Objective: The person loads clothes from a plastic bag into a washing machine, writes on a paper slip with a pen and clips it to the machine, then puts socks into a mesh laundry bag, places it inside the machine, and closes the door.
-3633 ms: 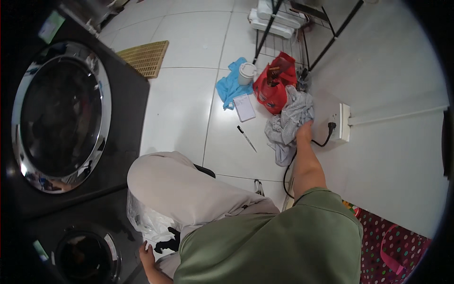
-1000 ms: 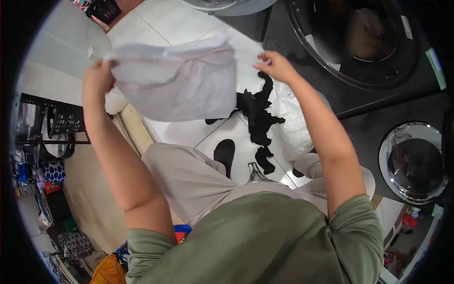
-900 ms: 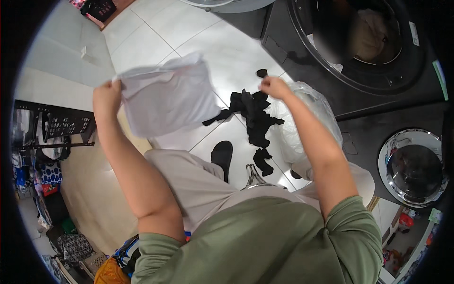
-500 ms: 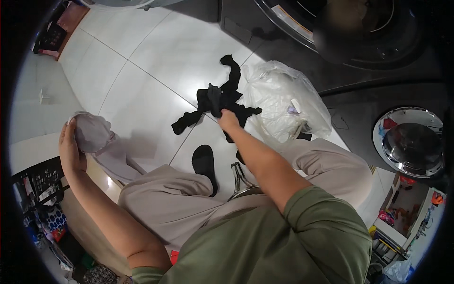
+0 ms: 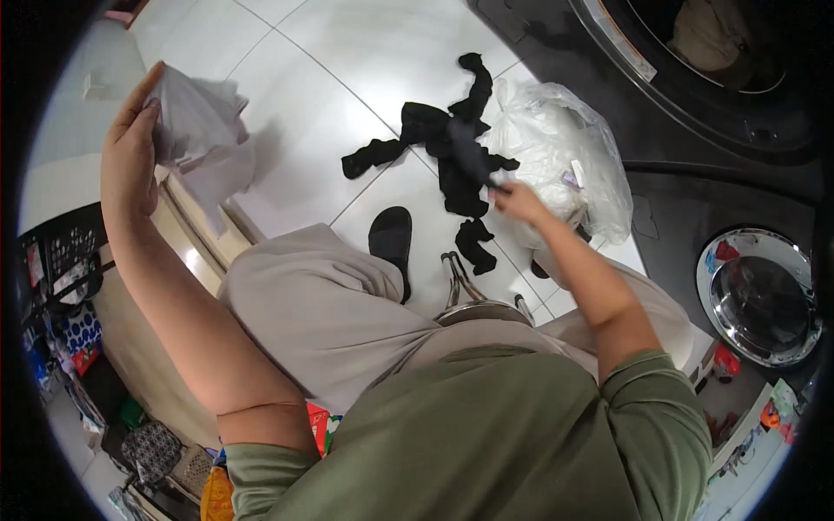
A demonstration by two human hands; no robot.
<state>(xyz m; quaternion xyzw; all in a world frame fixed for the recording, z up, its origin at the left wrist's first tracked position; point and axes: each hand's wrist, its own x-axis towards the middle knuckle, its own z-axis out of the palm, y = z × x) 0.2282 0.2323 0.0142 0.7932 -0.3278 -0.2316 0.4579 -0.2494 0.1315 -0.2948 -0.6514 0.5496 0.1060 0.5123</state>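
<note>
From my raised left hand (image 5: 135, 143) hangs a thin, pale lilac bag (image 5: 201, 130), pinched at its upper edge between thumb and fingers. It looks soft and partly see-through; its opening does not show clearly. My right hand (image 5: 519, 204) grips one end of a dark grey sock (image 5: 470, 154), blurred by motion, above the black socks (image 5: 462, 187) strewn on the floor. Another black sock (image 5: 475, 247) lies apart, nearer to me. Right beside the pile, past my right hand, sits a clear plastic bag (image 5: 599, 148) with pale contents.
A dark front-loading machine (image 5: 539, 61) stands open at the far right with cloth inside. A second round door (image 5: 756, 295) is at the right. My black slipper (image 5: 391, 243) and a metal-legged stool (image 5: 486, 311) are near. A black basket (image 5: 61, 252) stands left.
My right hand has drawn back to the right, pulling the dark grey sock with it. The left hand has risen, and the bag now hangs folded instead of showing its round opening. The view has shifted.
</note>
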